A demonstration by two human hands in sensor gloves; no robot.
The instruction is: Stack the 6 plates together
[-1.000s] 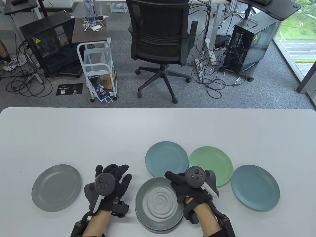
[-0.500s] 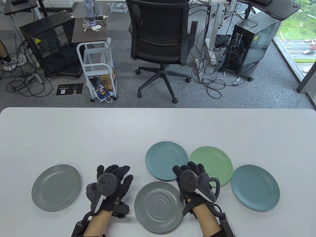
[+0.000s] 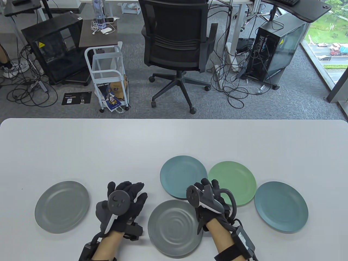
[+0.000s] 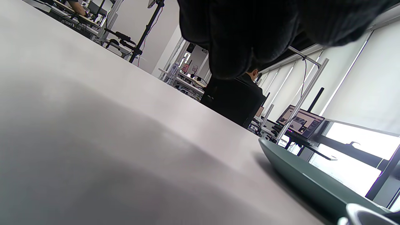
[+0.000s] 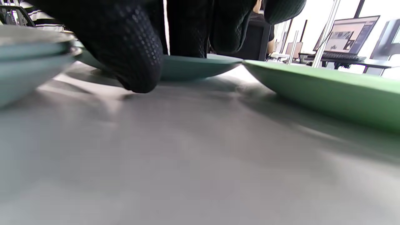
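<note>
A stack of two grey plates (image 3: pixel 174 228) lies near the table's front edge. A single grey plate (image 3: pixel 62 206) lies at the left. A teal plate (image 3: pixel 182 175), a green plate (image 3: pixel 236 182) and a blue plate (image 3: pixel 281 210) lie to the right. My right hand (image 3: pixel 205 185) is empty, turned on its side between the stack, the teal plate and the green plate. In the right wrist view a fingertip (image 5: pixel 137 78) touches the table just in front of the teal plate (image 5: pixel 193 67). My left hand (image 3: pixel 130 190) rests flat and open on the table, left of the stack.
The white table (image 3: pixel 108 149) stretches back to its far edge; an office chair (image 3: pixel 176 40) stands beyond it. The green plate's rim (image 5: pixel 328 87) lies close on the right of my right hand. The stack's rim (image 4: pixel 306 184) shows in the left wrist view.
My right hand let go of the top grey plate, which settled on the stack. The hand moved back and right to the teal plate's near edge and rolled onto its side. Left hand barely moved.
</note>
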